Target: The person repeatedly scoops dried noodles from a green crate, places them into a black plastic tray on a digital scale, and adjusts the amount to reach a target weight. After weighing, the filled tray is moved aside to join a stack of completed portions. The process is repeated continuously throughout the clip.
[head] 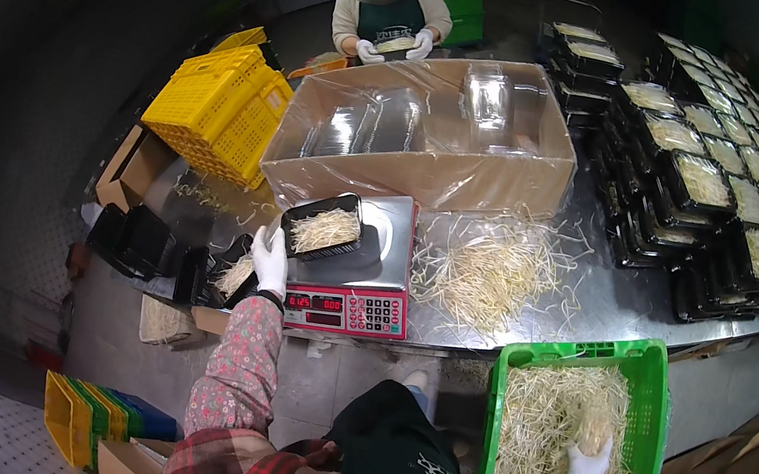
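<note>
My left hand, in a white glove, grips the left edge of a black plastic tray. Bean sprouts partly fill this tilted tray, which is over the steel pan of a red digital scale with lit digits. Down at the right, my gloved right hand is inside a green plastic crate and holds a blurred clump of bean sprouts. More sprouts fill the crate around it. Just left of my left hand, another black tray with sprouts is partly hidden.
Loose sprouts are heaped on the steel table right of the scale. Behind stands a cardboard box of clear plastic lids. Filled trays are stacked at right, yellow crates at left. Across the table a person holds sprouts.
</note>
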### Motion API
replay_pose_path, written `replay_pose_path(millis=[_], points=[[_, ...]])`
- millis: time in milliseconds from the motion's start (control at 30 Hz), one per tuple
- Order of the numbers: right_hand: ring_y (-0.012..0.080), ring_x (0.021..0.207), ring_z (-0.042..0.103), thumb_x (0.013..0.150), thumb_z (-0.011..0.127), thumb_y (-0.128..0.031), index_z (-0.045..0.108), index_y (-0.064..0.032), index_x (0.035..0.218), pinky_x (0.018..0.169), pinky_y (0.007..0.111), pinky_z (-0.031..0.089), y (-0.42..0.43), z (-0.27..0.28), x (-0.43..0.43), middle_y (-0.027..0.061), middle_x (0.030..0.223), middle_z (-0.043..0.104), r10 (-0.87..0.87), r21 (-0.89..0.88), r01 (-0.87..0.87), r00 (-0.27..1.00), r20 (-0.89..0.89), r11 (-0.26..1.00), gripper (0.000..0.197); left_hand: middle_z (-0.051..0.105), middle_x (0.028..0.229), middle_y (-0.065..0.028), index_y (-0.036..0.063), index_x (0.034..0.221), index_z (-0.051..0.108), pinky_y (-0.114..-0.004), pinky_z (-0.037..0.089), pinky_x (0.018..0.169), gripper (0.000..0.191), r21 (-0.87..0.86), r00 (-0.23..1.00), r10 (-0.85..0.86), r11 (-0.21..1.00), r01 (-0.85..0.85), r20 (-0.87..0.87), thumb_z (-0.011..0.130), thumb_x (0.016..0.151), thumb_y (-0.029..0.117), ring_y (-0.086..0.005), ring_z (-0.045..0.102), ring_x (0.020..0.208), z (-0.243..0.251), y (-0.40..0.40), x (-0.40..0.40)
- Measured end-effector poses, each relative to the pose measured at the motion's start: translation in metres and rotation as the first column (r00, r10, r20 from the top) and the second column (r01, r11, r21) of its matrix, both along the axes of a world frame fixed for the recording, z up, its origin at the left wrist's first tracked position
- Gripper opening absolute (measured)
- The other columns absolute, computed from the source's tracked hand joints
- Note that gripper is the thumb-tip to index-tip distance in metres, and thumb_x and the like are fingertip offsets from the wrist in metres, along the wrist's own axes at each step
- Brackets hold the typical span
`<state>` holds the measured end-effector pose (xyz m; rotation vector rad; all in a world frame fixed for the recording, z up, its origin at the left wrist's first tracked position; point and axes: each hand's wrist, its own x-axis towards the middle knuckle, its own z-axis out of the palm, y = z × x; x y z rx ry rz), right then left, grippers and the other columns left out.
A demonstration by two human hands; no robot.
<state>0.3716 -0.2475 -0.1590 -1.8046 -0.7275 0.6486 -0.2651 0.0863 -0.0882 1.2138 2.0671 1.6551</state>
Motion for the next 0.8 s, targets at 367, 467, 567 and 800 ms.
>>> replay_pose_path(millis=[367, 467, 567, 800], points=[[0.0215, 0.106, 0.064, 0.067, 0.086, -0.002, 0.052, 0.0076, 0.130, 0.094, 0.033, 0.051, -0.007, 0.002, 0.021, 0.0149, 0.117, 0.067, -0.008, -0.334, 0.062, 0.987, 0.159, 0.940, 0.073, 0.067, 0.109, -0.0062, -0.0016, 0.122, 0.064, -0.029, 0.046, 0.090, 0.028, 0.042, 0.899, -0.260, 0.964, 0.262, 0.352, 0.050, 0.100, 0.011, -0.0147, 0.059, 0.097, -0.029, 0.030, 0.019], [0.0203, 0.111, 0.063, 0.072, 0.078, 0.006, 0.052, 0.0051, 0.131, 0.096, 0.032, 0.051, 0.046, 0.055, -0.006, 0.0130, 0.123, 0.065, 0.051, -0.014, -0.052, 0.998, -0.041, 0.999, 0.064, 0.066, 0.119, -0.0128, -0.0061, 0.130, 0.056, -0.031, 0.044, 0.097, 0.035, -0.011, 0.890, -0.419, 0.904, 0.428, 0.178, 0.048, 0.100, 0.008, -0.0207, 0.060, 0.107, -0.021, 0.021, 0.019], [0.0207, 0.115, 0.062, 0.072, 0.076, 0.008, 0.050, 0.0043, 0.136, 0.100, 0.033, 0.049, 0.143, 0.154, -0.079, 0.0130, 0.129, 0.061, 0.278, 0.114, -0.281, 0.959, 0.048, 0.953, 0.069, 0.059, 0.133, -0.0181, -0.0059, 0.139, 0.049, -0.033, 0.039, 0.106, 0.042, 0.059, 0.848, -0.523, 0.852, 0.520, 0.083, 0.049, 0.100, 0.008, -0.0246, 0.054, 0.122, -0.020, 0.023, 0.024], [0.0317, 0.105, 0.065, 0.069, 0.083, -0.015, 0.054, -0.0093, 0.136, 0.090, 0.039, 0.053, 0.335, 0.239, -0.271, 0.0176, 0.113, 0.067, 0.622, -0.156, -0.804, 0.304, 0.722, 0.574, 0.073, 0.035, 0.155, -0.0188, -0.0049, 0.152, 0.029, -0.034, 0.026, 0.119, 0.054, 0.317, 0.657, -0.600, 0.799, 0.510, 0.456, 0.036, 0.109, 0.028, -0.0247, 0.036, 0.143, -0.010, 0.048, 0.011]])
